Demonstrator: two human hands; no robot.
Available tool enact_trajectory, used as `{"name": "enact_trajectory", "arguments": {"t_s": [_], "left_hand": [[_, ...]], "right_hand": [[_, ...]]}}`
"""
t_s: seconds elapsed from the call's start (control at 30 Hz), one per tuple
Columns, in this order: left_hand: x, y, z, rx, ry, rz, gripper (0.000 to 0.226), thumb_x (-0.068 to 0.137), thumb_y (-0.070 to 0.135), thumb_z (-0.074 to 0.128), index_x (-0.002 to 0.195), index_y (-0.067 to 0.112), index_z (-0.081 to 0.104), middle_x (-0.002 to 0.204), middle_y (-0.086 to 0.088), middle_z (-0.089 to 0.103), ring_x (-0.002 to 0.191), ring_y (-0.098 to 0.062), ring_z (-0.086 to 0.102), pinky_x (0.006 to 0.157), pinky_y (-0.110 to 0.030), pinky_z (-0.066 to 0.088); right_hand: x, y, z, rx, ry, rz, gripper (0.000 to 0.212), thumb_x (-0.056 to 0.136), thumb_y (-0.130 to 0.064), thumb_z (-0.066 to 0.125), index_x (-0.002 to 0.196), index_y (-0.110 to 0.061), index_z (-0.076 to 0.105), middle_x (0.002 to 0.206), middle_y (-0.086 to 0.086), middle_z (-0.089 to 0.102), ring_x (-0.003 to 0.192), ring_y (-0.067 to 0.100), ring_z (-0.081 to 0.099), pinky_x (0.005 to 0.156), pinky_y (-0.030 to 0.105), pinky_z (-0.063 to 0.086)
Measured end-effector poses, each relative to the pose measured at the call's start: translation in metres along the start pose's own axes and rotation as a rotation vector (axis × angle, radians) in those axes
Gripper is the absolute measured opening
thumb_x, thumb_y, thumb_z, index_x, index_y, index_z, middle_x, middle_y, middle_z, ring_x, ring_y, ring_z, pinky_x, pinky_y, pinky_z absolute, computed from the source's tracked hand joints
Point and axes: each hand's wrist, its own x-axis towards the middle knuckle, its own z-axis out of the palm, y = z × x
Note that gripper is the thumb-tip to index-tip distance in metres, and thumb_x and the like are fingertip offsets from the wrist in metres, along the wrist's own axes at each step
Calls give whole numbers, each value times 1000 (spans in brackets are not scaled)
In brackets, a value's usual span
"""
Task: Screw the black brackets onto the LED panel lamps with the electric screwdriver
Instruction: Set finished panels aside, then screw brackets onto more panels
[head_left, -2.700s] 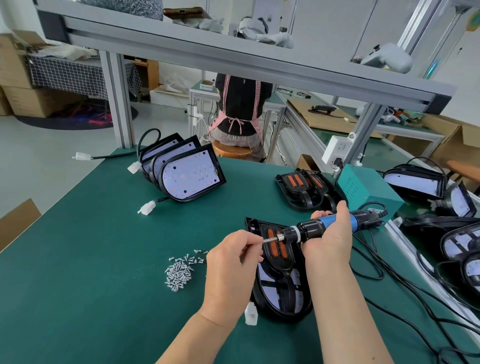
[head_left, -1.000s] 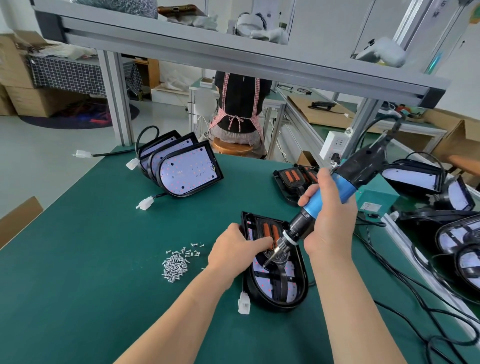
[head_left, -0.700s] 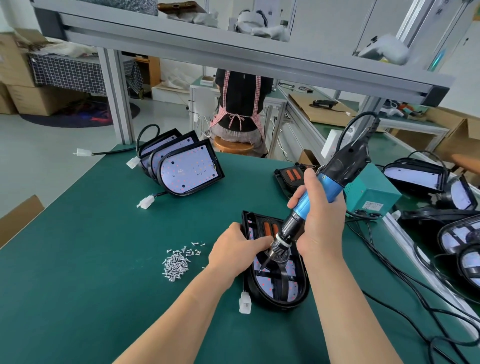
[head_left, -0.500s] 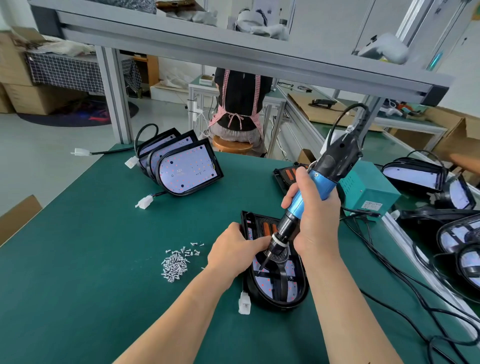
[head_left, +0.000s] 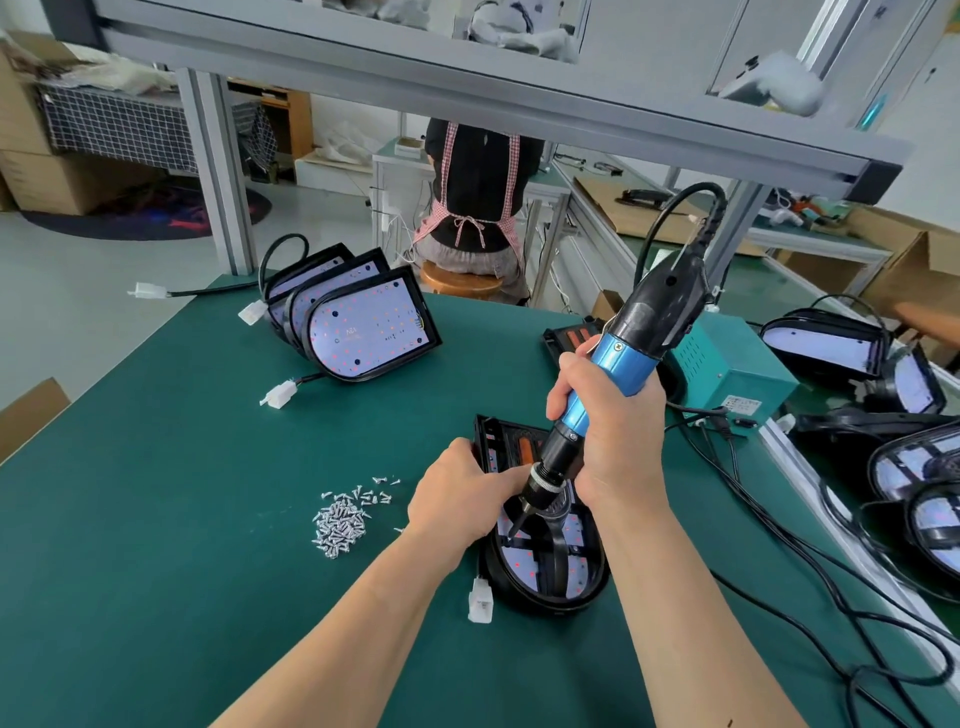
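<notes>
Swung up from nearly level, the electric screwdriver (head_left: 615, 371) now stands steep, its bit pointing down into the LED panel lamp (head_left: 524, 566) at lower centre of the frame. The right hand (head_left: 615, 447) is wrapped tight round the blue barrel, placed to bear down along the bit. The left hand (head_left: 457, 501) has dropped from the bit's tip onto the lamp's left edge, fingers curled over it beside the bit. I judge this keeps the housing from sliding on the green table (head_left: 156, 519); whether the fingers also steady a screw is hidden. The bit meets the black bracket (head_left: 558, 551) crossing the lamp's lit face. Loose screws (head_left: 340, 525) lie just left, within easy reach. More lamps (head_left: 363, 325) lean stacked at upper left.
</notes>
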Motion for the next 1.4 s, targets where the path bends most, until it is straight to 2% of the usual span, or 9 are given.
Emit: {"name": "enact_trajectory", "arguments": {"t_s": [0.27, 0.43, 0.67, 0.87, 1.1, 1.2, 1.27, 1.33, 1.4], "left_hand": [[-2, 1, -1, 44, 7, -8, 60, 57, 62, 64, 98, 18, 57, 90, 1, 66, 86, -20, 62, 86, -44, 54], [-5, 4, -3, 15, -29, 3, 69, 52, 69, 64, 98, 19, 56, 94, 3, 67, 90, -20, 64, 88, -45, 53], [-4, 1, -6, -26, -65, 2, 60, 62, 63, 75, 98, 20, 57, 98, 1, 68, 91, -19, 65, 87, -43, 55], [-9, 5, -8, -60, -74, -6, 61, 55, 63, 71, 98, 22, 59, 97, 5, 70, 91, -18, 67, 90, -45, 55], [-9, -1, -9, -35, -57, 41, 59, 64, 69, 69, 99, 22, 66, 98, 5, 72, 92, -15, 68, 89, -42, 56], [-8, -2, -21, -17, 76, 91, 46, 86, 65, 56, 101, 23, 68, 94, 4, 73, 92, -19, 68, 84, -36, 57], [-4, -4, -39, 35, 230, 136, 26, 94, 47, 54, 89, 25, 68, 76, 7, 71, 80, -21, 67, 76, -36, 57], [0, -11, -61, 216, 338, 151, 14, 91, 30, 57, 78, 28, 63, 75, 11, 67, 76, -19, 64, 68, -33, 53], [4, -18, -79, 422, 323, 142, 9, 87, 27, 61, 79, 30, 61, 85, 12, 64, 82, -15, 61, 64, -29, 46]], "right_hand": [[1, 3, 3, 48, -104, 41, 15, 78, -4, 61, 81, -14, 49, 52, 3, 47, 45, 19, 44, 54, 28, 40], [2, 4, -8, 102, -84, 52, 16, 80, -6, 62, 93, -12, 55, 54, 4, 50, 50, 19, 44, 58, 30, 38], [26, -14, -33, 532, 151, 132, 11, 85, -11, 67, 91, -15, 58, 70, -3, 54, 56, 9, 48, 55, 19, 40], [22, 27, -73, 775, 393, 371, 22, 96, -38, 61, 89, -17, 57, 72, -9, 49, 54, 3, 49, 55, 19, 33], [11, 71, -89, 847, 387, 489, 35, 90, -51, 63, 91, -17, 56, 68, -10, 47, 54, 4, 47, 61, 23, 30], [15, 76, -91, 777, 391, 479, 36, 97, -53, 56, 94, -17, 53, 73, -10, 45, 54, 3, 49, 63, 24, 30], [18, 78, -91, 797, 400, 485, 37, 96, -54, 57, 93, -18, 53, 72, -10, 44, 54, 3, 48, 64, 23, 29], [20, 79, -91, 812, 411, 491, 38, 94, -55, 59, 93, -17, 54, 70, -10, 45, 54, 3, 48, 64, 23, 29], [20, 79, -90, 803, 416, 493, 39, 92, -55, 61, 93, -17, 54, 70, -10, 46, 55, 3, 48, 63, 23, 30]]}}
